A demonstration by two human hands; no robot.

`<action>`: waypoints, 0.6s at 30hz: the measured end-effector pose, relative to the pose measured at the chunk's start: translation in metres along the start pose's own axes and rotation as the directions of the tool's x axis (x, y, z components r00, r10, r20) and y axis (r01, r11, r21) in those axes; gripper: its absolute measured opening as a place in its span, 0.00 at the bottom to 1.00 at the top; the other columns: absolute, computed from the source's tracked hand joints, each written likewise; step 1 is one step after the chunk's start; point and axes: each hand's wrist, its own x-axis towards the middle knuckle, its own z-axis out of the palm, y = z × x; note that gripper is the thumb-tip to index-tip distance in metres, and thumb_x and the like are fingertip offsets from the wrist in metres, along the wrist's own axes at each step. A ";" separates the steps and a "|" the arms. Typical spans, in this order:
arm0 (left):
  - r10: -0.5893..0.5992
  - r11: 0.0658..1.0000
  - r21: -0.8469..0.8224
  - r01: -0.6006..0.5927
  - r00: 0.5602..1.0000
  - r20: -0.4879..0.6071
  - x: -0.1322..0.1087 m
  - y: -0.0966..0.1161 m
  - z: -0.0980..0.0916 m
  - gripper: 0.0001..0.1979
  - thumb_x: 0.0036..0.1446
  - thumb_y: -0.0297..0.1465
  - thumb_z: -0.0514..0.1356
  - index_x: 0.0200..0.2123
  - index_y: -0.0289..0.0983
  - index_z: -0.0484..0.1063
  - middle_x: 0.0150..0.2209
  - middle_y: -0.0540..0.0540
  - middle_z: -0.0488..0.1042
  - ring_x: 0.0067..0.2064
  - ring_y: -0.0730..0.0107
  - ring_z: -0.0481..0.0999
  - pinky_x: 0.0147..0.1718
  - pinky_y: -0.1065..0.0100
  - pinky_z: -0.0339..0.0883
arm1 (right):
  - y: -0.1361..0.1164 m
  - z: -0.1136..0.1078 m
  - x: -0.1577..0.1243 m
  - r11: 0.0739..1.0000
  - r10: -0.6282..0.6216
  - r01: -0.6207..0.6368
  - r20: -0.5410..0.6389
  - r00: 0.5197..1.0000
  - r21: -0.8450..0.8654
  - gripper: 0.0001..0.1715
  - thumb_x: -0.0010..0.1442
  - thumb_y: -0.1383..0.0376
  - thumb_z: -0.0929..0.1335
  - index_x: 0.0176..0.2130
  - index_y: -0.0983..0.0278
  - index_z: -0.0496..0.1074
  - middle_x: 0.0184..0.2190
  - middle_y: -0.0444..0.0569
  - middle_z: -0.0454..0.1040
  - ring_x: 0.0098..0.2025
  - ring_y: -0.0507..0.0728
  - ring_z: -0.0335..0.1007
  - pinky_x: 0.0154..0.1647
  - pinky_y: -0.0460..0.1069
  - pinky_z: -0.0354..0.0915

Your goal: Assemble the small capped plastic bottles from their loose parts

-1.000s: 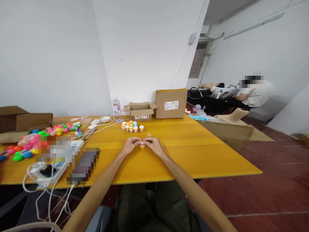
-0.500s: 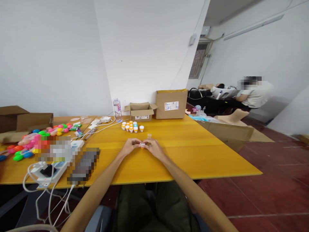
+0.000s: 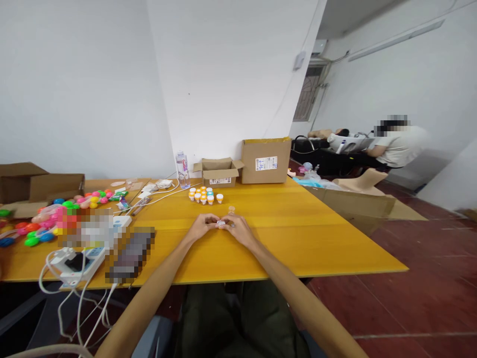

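Over the middle of the table, my left hand (image 3: pixel 203 226) and my right hand (image 3: pixel 237 228) meet with bent fingers. Between their fingertips they pinch a small white-topped jar (image 3: pixel 221 223); its lower part is mostly covered by my fingers. Just beyond my right hand lies a small clear piece (image 3: pixel 231 210), too small to name. Farther back stands a cluster of similar little jars (image 3: pixel 203 197) with white tops and orange or teal bodies. One white-topped jar (image 3: pixel 219 199) sits a little apart at the cluster's right.
Behind the jars are a water bottle (image 3: pixel 182 170), an open small carton (image 3: pixel 219 174) and a taller box (image 3: pixel 265 161). To the left lie a phone (image 3: pixel 132 254), a power strip (image 3: pixel 95 254) with cables, and colourful balls (image 3: pixel 70 204). A person (image 3: pixel 398 145) sits at the far right.
The small jar has turned slightly between my fingertips, and the orange seen under its top no longer shows. My hands stay in nearly the same place. The view has shifted slightly.
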 end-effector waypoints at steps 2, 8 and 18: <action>0.000 1.000 0.009 0.000 1.000 0.000 0.000 0.000 0.000 0.06 0.45 0.31 0.68 0.30 0.36 0.79 0.31 0.48 0.81 0.35 0.65 0.79 0.40 0.65 0.70 | 0.001 0.000 0.000 1.000 -0.011 0.011 0.000 1.000 -0.003 0.04 0.56 0.65 0.71 0.33 0.59 0.78 0.34 0.47 0.80 0.38 0.57 0.75 0.42 0.50 0.67; 0.007 1.000 0.008 -0.007 1.000 0.012 0.000 0.001 0.000 0.05 0.45 0.30 0.68 0.29 0.36 0.79 0.31 0.48 0.81 0.35 0.66 0.78 0.40 0.66 0.69 | 0.002 0.002 0.000 1.000 -0.018 0.018 0.000 1.000 -0.006 0.04 0.55 0.66 0.71 0.34 0.59 0.78 0.34 0.47 0.80 0.38 0.57 0.75 0.42 0.50 0.68; 0.003 0.999 0.041 -0.004 0.999 0.033 -0.001 0.003 0.000 0.09 0.45 0.33 0.67 0.32 0.36 0.78 0.31 0.48 0.80 0.34 0.66 0.76 0.38 0.66 0.67 | 0.018 -0.023 -0.004 0.991 0.054 -0.070 -0.132 0.990 -0.116 0.07 0.57 0.62 0.70 0.37 0.59 0.78 0.39 0.50 0.80 0.43 0.60 0.76 0.47 0.54 0.68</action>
